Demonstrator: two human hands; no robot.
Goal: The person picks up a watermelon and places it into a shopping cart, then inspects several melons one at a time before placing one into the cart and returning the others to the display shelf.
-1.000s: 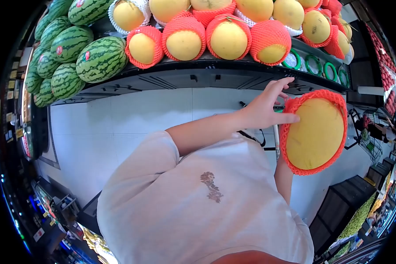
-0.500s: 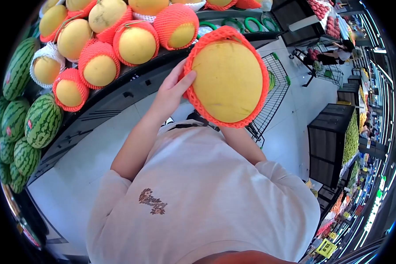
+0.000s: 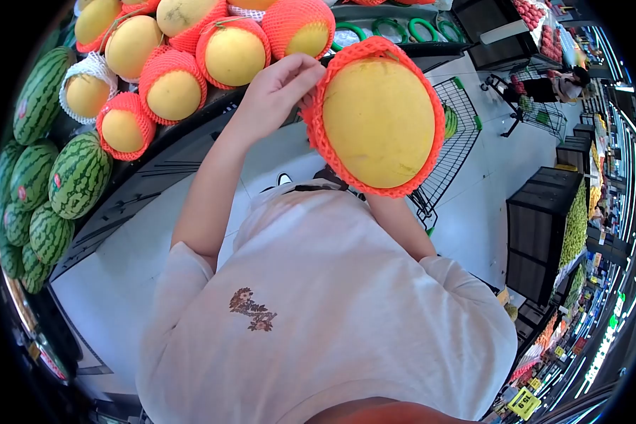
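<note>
A large yellow melon [image 3: 379, 121] in a red foam net [image 3: 316, 116] is held up before my chest. My left hand [image 3: 279, 95] is at its left side, thumb and fingers pinched together at the net's edge. Behind the melon my right hand is hidden; only my right forearm [image 3: 401, 225] shows, leading up under the fruit, which appears to rest on that hand. Close beyond my left hand sit more yellow melons [image 3: 234, 58] in red nets on a display stand, one of them [image 3: 87, 95] in a white net.
Striped watermelons [image 3: 80, 175] are piled at the left. Green rings [image 3: 422, 30] lie on the stand's far end. A wire shopping cart [image 3: 459, 134] stands behind the held melon. Dark produce bins [image 3: 540, 233] line the right, and another person [image 3: 569, 85] is by a cart farther off.
My left hand has moved off the melon's front face to the net's left edge, its fingers now pinched together. The view has shifted slightly, and the melon appears a little higher and further right.
</note>
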